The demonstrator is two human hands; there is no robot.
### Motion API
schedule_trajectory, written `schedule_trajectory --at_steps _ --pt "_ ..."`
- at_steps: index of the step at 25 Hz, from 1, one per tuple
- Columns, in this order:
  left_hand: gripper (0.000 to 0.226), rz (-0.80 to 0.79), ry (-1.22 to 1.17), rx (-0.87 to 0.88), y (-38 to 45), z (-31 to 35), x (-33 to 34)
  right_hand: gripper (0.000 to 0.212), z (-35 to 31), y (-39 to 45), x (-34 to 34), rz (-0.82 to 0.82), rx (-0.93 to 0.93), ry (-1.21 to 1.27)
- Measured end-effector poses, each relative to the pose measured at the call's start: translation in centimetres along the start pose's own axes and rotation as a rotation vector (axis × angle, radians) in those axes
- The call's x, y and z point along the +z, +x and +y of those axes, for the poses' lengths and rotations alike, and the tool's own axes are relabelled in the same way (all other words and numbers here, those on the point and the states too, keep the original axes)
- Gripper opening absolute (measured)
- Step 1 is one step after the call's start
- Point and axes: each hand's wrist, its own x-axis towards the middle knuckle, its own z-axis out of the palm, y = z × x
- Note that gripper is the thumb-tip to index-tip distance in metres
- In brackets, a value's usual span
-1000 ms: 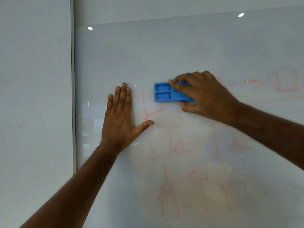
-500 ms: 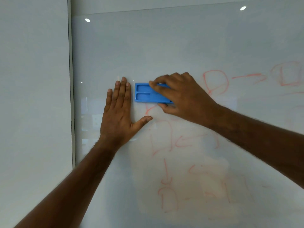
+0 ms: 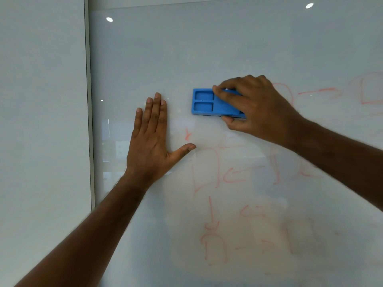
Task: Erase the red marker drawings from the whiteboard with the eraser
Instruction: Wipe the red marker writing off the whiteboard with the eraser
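A glass whiteboard (image 3: 207, 48) fills the view, with faded red marker drawings (image 3: 209, 230) of shapes and arrows across its lower and right parts. A small red arrow tip (image 3: 187, 136) remains just below the blue eraser (image 3: 204, 102). My right hand (image 3: 255, 106) grips the eraser's right half and presses it flat on the board. My left hand (image 3: 153, 139) lies flat on the board to the eraser's left, fingers up and thumb spread, holding nothing.
The board's metal left edge (image 3: 89, 121) runs vertically, with a plain wall panel (image 3: 41, 121) beyond it. Ceiling light reflections (image 3: 109, 19) show near the top. More red shapes (image 3: 369, 92) sit at the far right.
The eraser swept left toward my left hand, then back right and slightly up. Red lines below it near my left thumb have mostly gone. My left hand stayed planted.
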Motion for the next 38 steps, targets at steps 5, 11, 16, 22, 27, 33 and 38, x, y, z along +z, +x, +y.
schedule_trajectory --at_steps 5,11,16,22,27,33,38 --pt "0.116 0.017 0.024 0.025 -0.3 -0.2 0.2 0.06 -3.9 0.6 1.5 0.005 -0.077 0.032" --pt "0.11 0.002 0.009 0.029 -0.8 -0.3 0.0 0.056 -2.7 -2.6 0.8 -0.032 -0.166 0.014" --pt "0.109 -0.007 0.027 0.021 -0.9 -0.4 0.1 0.059 0.0 -1.8 -0.4 -0.017 -0.043 0.0" --pt "0.107 -0.003 0.036 0.029 -1.0 -0.5 0.3 0.061 -4.3 0.3 1.6 0.004 -0.06 0.023" --pt "0.107 0.015 0.02 0.035 -1.1 -0.4 0.1 0.057 -4.6 -2.7 1.3 -0.004 -0.146 0.009" --pt "0.111 0.006 0.034 0.024 -1.1 -0.4 0.3 0.06 -1.8 -1.2 0.4 0.013 0.001 -0.048" --pt "0.111 0.023 0.042 0.041 -1.3 -0.6 0.4 0.058 -5.2 -0.3 1.7 0.03 -0.059 -0.017"
